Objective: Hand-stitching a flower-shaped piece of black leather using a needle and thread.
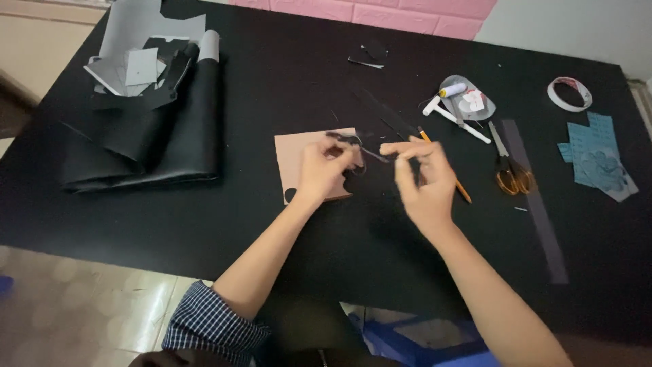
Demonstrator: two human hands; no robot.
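Black, thin and floppy, the cut-out strip (356,146) is pinched between left hand (324,166) and right hand (422,178); its ends are probably best gripped gently.

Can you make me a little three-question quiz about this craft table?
1. True or false: the scissors with orange handles are in the right hand.
2. What lies under the left hand? A) a tan card sheet B) a roll of tape C) a blue paper piece
3. Which colour is the table?

Key
1. False: the scissors lie on the table, to the right of both hands, beside a long grey ruler.
2. A: the tan card sheet is under it. The roll of tape and the blue paper piece lie far off to the right.
3. Black.
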